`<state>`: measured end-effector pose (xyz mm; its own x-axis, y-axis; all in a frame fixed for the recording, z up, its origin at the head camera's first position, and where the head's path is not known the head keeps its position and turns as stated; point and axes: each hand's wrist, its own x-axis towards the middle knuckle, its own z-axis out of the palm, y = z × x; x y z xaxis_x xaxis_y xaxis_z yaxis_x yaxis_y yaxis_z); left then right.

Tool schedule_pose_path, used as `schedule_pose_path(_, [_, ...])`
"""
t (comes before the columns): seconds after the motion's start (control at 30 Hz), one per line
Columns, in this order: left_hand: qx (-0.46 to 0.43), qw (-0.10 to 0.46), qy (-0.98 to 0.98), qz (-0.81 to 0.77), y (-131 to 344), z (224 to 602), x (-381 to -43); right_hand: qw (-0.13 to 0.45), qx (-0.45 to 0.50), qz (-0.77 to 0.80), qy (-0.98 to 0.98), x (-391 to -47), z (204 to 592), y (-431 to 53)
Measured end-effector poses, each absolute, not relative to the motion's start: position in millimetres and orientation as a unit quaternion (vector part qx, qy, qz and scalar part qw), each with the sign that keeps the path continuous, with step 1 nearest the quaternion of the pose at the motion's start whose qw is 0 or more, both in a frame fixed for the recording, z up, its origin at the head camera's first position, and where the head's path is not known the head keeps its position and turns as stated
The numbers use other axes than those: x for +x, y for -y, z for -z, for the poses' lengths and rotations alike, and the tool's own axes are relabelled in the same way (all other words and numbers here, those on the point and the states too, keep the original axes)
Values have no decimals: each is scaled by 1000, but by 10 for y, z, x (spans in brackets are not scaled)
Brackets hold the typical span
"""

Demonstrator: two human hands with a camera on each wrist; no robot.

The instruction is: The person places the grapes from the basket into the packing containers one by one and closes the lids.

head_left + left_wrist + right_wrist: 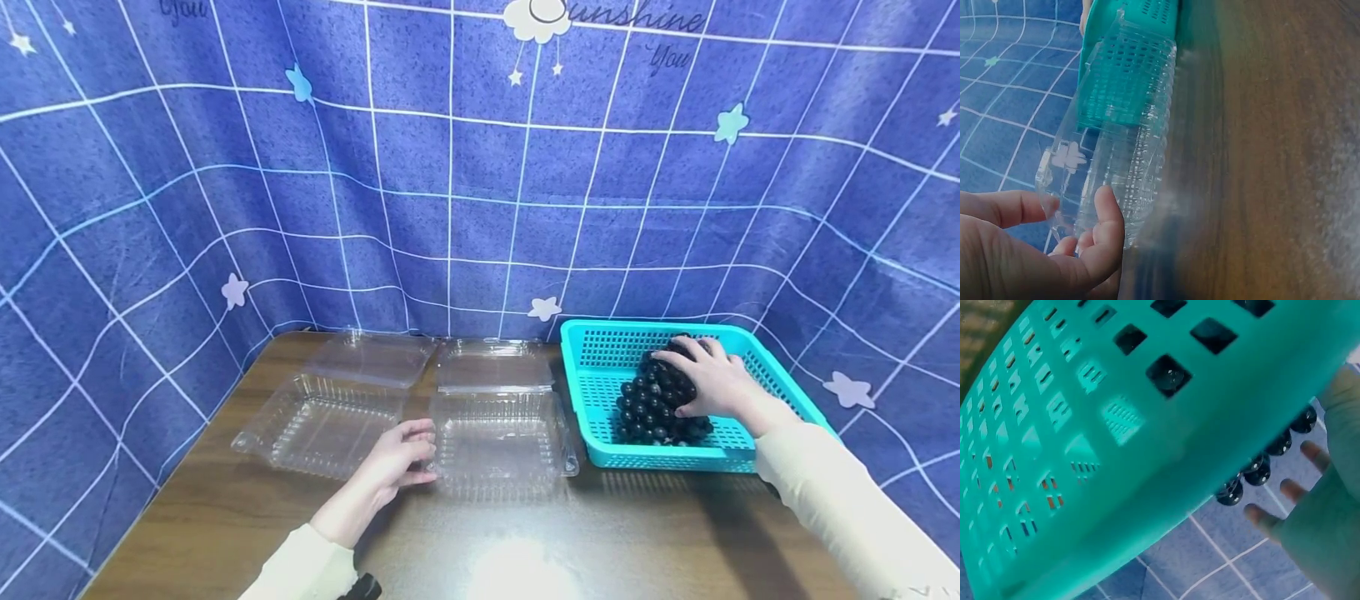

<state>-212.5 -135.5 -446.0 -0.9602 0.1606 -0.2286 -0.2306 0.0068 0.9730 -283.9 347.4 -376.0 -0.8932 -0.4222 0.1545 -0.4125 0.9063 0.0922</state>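
Observation:
A bunch of dark grapes (652, 404) lies in a turquoise plastic basket (772, 367). My right hand (712, 379) is over the bunch, fingers spread across its top and thumb toward its near side. In the right wrist view, those fingers (1266, 519) are apart beside several grapes (1257, 469); the basket wall hides the rest. At the left edge of a clear plastic container (495, 442) is my left hand (397, 458), its fingers touching the rim. The left wrist view shows the thumb and fingers spread around the corner of that container (1116, 144).
A second clear container (322, 425) stands to the left. Both have hinged lids laid back, the left lid (371, 358) and the right lid (495, 364). They rest on a wooden table (420, 542) before a blue grid-patterned curtain (480, 225).

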Motion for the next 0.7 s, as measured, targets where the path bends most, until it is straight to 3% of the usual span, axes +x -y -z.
schedule_pose_path(0.33, [-31,144,-686,-712,1363,4522,-2144,114,366,99,918,-2874,3848,-3319])
schedule_pose_path(0.7, [-32,144,-686,-713,1355,4504,-2131,88,429,150,886,-2981,3903,-3275])
